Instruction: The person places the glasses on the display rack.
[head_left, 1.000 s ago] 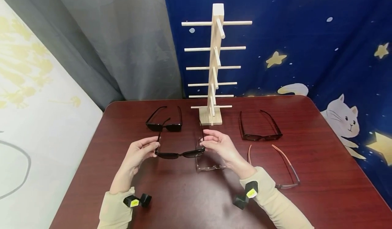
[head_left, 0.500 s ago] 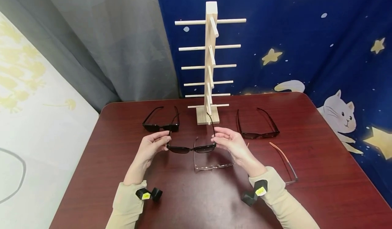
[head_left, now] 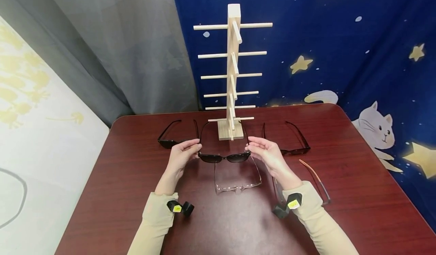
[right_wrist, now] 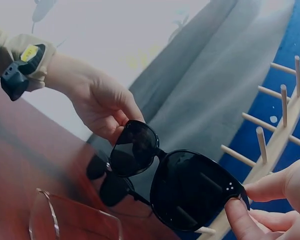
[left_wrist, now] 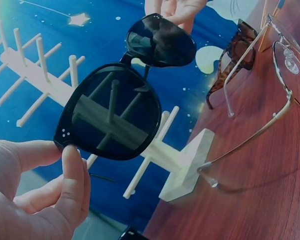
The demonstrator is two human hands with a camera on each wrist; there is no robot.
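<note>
Black-framed sunglasses with dark lenses are held up in front of the wooden display stand, temples pointing toward it. My left hand pinches their left end near the hinge, thumb against fingers. At the opposite end, my right hand pinches the other hinge corner. Three small silver dots mark the frame's corner in the right wrist view. Thin metal-rimmed clear glasses lie unfolded on the table, below the sunglasses in the head view.
More dark sunglasses lie at the back left, partly behind my left hand. Tortoiseshell sunglasses are on the right. Glasses with orange-tipped temples lie partly behind my right arm. The stand's pegs stick out sideways and forward, several levels high.
Both hands have carried the sunglasses right and farther from me, toward the stand's base. The clear glasses beneath now show more fully. The head view has shifted slightly.
</note>
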